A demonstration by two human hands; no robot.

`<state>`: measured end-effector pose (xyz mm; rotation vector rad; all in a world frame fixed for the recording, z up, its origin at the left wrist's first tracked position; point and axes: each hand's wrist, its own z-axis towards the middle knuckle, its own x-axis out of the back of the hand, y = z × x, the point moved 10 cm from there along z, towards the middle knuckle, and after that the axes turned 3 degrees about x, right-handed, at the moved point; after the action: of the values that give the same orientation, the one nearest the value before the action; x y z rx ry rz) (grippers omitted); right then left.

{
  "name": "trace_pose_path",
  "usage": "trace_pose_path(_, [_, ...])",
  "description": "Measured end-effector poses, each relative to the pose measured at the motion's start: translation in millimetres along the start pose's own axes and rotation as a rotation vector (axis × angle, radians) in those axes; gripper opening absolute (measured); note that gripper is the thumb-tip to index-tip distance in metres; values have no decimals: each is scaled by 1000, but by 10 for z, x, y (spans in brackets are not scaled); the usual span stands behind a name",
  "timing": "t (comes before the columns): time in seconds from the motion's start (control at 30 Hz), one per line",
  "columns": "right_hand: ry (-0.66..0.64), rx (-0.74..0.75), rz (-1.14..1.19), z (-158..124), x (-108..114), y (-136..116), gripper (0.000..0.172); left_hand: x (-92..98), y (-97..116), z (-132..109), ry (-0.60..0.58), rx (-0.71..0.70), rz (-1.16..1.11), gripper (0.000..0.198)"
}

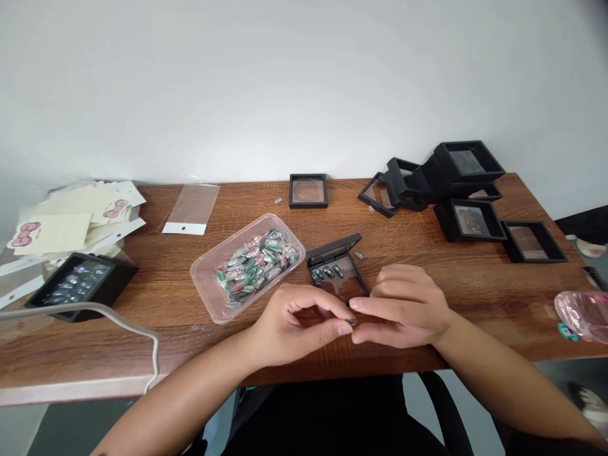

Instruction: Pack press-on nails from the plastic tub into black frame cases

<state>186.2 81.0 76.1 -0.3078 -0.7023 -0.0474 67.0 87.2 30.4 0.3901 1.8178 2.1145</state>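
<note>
My left hand (304, 323) pinches a small dark press-on nail (351, 320) between thumb and index finger. My right hand (403, 307) is right beside it, thumb and index tips apart around the nail's end, the other fingers curled. Whether the right fingertips touch the nail, I cannot tell. Just behind both hands stands an opened black display case (339, 269) with a clear film; several decorated nails (327, 272) lie in a row inside it. My hands hide its front part. To the left, a clear plastic tub (204, 282) holds a heap of green and pink nails (259, 263).
Black frame cases (468, 168) are piled at the right, and one case (308, 204) lies at the back. Cards (61, 231), a clear bag (192, 209) and a filled black box (118, 285) are at the left. A grey cable (154, 348) crosses the front left edge.
</note>
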Motion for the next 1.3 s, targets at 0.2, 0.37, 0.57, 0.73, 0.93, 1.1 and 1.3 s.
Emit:
trace_pose_path(0.2, [3,2,-159,-4,-30,-22,40,51,-196,6,99,157,-234,12])
trace_pose_path(0.37, [23,35,-230,22,-43,-98,35,93,-118,50,123,90,-155,4])
trace_pose_path(0.57, [-22,39,-244,-3,-114,-133,51,77,-188,54,121,122,-121,7])
trace_pose_path(0.73, [-66,-41,-227,-5,-47,79,30,205,-40,20,146,89,43,14])
trace_pose_path(0.93, [-280,-397,-103,-224,-131,772,24,749,464,-159,400,-151,550,10])
trace_pose_path(1.1, [-486,-574,23,-455,-385,1002,27,981,538,-151,484,-102,1069,11])
trace_pose_path(1.3, [-591,-669,65,-548,-531,1038,28,1171,234,-101,254,113,1407,29])
